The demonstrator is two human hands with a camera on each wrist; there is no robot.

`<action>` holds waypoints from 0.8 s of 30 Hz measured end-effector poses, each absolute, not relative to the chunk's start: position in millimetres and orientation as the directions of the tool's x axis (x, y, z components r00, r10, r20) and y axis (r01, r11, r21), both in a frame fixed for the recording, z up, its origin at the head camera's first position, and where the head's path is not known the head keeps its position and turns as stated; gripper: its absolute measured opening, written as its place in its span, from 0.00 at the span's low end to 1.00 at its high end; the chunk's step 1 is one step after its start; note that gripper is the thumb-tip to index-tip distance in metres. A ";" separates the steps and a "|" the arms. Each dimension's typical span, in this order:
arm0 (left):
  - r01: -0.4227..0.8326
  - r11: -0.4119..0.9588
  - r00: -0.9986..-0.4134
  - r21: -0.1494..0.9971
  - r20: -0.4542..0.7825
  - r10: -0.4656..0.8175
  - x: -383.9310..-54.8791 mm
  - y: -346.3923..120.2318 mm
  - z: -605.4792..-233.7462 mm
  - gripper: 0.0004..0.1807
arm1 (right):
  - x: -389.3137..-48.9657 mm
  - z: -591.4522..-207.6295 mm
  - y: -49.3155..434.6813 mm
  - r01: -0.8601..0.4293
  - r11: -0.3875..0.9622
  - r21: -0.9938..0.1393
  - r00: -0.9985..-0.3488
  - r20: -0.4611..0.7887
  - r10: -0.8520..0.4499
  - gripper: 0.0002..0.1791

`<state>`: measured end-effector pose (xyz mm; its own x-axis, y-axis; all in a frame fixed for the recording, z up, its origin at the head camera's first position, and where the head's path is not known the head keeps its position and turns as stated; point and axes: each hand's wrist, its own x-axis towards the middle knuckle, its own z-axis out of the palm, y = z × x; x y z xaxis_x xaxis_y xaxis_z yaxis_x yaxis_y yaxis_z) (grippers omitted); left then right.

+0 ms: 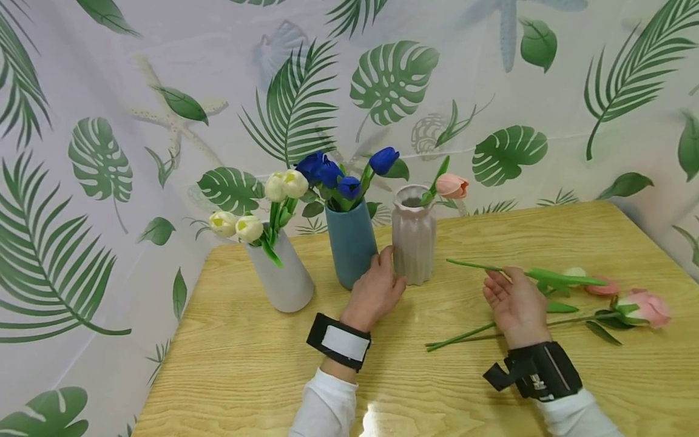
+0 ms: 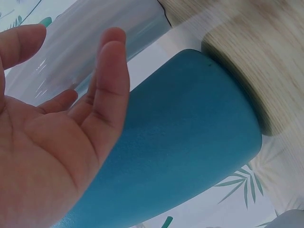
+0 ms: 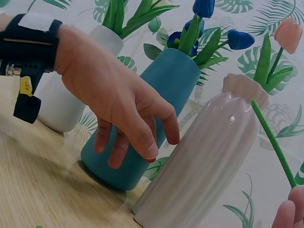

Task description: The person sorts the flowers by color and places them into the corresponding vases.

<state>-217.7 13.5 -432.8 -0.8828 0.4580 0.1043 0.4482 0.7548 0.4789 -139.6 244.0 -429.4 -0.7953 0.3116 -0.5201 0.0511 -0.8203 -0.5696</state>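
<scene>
My left hand (image 1: 375,292) reaches between a blue-teal vase (image 1: 352,243) and a pale pink ribbed vase (image 1: 414,243). Its fingers are loosely spread beside the ribbed vase, holding nothing; whether a fingertip touches it is unclear. One pink tulip (image 1: 452,186) leans out of the ribbed vase, while blue tulips (image 1: 349,187) fill the teal one. My right hand (image 1: 516,306) pinches the green stem of a tulip (image 1: 474,264), whose cut end points left toward the ribbed vase. Which bloom belongs to that stem is hard to tell. In the right wrist view the stem (image 3: 275,145) rises from the fingertips.
To the left, a white vase (image 1: 284,276) holds cream tulips (image 1: 248,228). A pink rose (image 1: 644,308) lies on the wooden table (image 1: 229,376) at right, its stem passing under my right hand. Another pink bloom (image 1: 602,286) lies behind it. A leaf-patterned cloth (image 1: 218,73) hangs behind the table.
</scene>
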 end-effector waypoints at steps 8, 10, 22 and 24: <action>0.446 0.758 -0.884 0.476 0.103 0.456 -218.5 13.6 -433.5 0.32 | -134.5 -424.9 229.1 -0.008 -0.766 -0.643 -0.898 -0.332 0.289 0.15; 0.444 0.759 -0.885 0.475 0.100 0.455 -218.7 13.8 -433.2 0.32 | -132.9 -423.9 222.6 -0.078 -0.734 -0.674 -0.919 -0.238 0.316 0.11; 0.417 0.754 -0.891 0.507 0.064 0.449 -219.4 15.6 -433.2 0.34 | -127.8 -424.3 189.2 -0.563 -0.215 -0.798 -0.723 0.349 0.597 0.13; 0.403 0.757 -0.896 0.514 0.057 0.439 -219.8 17.2 -434.7 0.35 | -128.3 -425.7 187.6 -0.652 -0.118 -0.749 -0.653 0.476 0.589 0.10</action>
